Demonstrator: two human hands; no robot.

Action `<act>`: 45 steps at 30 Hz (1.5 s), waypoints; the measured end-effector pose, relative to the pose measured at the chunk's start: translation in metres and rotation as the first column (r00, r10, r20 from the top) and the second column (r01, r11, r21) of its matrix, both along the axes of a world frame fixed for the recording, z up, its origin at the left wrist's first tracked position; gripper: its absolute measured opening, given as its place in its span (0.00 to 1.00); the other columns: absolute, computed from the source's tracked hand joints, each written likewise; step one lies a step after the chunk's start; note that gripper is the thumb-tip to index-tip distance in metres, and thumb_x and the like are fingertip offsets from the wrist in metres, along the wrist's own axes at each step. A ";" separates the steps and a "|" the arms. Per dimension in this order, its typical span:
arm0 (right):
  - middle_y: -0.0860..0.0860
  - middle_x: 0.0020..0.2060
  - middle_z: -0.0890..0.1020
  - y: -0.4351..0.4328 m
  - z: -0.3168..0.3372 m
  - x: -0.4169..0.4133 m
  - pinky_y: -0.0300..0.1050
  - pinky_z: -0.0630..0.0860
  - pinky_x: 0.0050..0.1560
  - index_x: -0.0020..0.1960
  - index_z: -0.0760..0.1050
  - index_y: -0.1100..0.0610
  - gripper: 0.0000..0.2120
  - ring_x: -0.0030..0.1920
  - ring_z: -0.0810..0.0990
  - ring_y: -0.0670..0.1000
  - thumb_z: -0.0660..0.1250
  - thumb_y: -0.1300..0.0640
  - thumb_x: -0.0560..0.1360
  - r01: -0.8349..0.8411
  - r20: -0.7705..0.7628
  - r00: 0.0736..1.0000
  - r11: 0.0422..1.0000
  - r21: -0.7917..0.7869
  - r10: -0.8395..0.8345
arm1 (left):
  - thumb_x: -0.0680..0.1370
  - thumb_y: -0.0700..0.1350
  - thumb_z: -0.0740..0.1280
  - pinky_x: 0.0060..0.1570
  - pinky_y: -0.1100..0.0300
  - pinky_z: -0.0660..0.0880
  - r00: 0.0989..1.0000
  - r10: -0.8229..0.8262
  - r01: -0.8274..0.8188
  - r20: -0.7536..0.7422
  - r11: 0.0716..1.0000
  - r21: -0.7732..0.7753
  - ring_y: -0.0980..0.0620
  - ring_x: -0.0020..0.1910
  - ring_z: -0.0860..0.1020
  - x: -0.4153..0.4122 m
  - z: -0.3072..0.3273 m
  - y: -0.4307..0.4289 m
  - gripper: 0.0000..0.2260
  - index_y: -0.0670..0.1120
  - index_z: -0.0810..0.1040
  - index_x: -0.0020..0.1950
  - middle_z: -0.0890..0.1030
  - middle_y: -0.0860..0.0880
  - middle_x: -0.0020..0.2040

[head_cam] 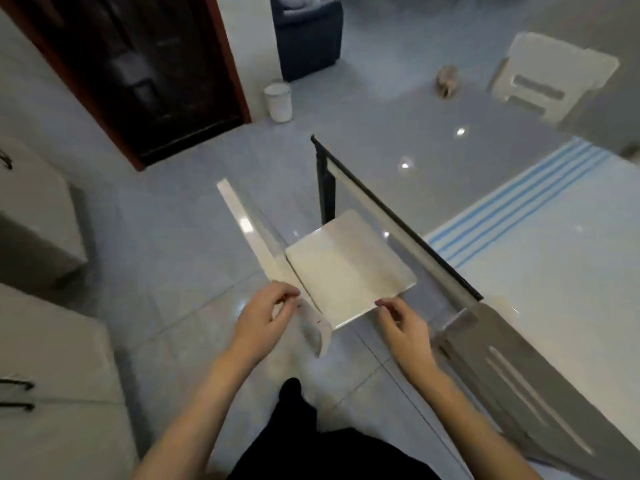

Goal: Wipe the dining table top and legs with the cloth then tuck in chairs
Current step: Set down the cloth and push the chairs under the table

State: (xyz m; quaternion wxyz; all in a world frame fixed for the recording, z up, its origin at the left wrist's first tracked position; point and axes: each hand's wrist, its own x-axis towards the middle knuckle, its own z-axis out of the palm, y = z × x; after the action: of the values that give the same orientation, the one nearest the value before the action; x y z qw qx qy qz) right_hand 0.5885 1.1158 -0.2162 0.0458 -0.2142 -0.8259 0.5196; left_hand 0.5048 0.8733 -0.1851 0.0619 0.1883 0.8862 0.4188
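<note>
Three chairs, one table, one cloth, two hands.

I see my left hand (pixel 268 315) fingers curled on the near chair (pixel 346 271) backrest, right hand (pixel 403 323) pinching its seat corner; striped cloth (pixel 519 199) lies right on the glass table (pixel 433 161).

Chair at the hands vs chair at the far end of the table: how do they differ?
The near chair stands at the table's long side with its seat mostly out, and both the left hand and right hand are on it. The far chair shows only its slotted backrest beyond the glass top, with no hand on it. Both look white.
</note>
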 end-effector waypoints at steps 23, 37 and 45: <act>0.53 0.24 0.77 -0.208 -0.018 -0.181 0.42 0.60 0.22 0.38 0.72 0.56 0.22 0.23 0.77 0.57 0.53 0.38 0.74 -0.129 0.345 0.925 0.723 0.679 -0.160 | 0.76 0.50 0.58 0.44 0.52 0.71 0.721 -0.627 0.377 -0.294 0.712 -0.593 0.46 0.40 0.74 -0.305 -0.044 -0.068 0.13 0.46 0.79 0.39 0.77 0.49 0.36; 0.52 0.18 0.73 -0.107 -0.034 -0.198 0.38 0.53 0.23 0.33 0.72 0.55 0.27 0.17 0.73 0.56 0.52 0.35 0.76 -0.094 0.259 0.946 0.596 0.798 -0.197 | 0.71 0.45 0.62 0.27 0.56 0.65 0.709 -0.614 0.417 -0.347 0.761 -0.497 0.48 0.28 0.69 -0.326 -0.051 0.025 0.12 0.47 0.74 0.26 0.72 0.49 0.26; 0.50 0.18 0.73 -0.037 -0.038 -0.229 0.38 0.53 0.20 0.35 0.74 0.53 0.34 0.17 0.72 0.51 0.40 0.33 0.79 -0.094 0.239 0.949 0.538 0.837 -0.207 | 0.72 0.49 0.61 0.29 0.58 0.65 0.695 -0.619 0.416 -0.366 0.761 -0.498 0.48 0.30 0.70 -0.362 -0.055 0.095 0.14 0.47 0.79 0.30 0.75 0.50 0.28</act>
State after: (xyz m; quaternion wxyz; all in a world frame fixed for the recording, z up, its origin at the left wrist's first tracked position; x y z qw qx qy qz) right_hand 0.3597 1.0785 -0.2538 0.0296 -0.2713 -0.9619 0.0174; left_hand 0.1433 0.9681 -0.2403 -0.0221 0.5233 0.8404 0.1394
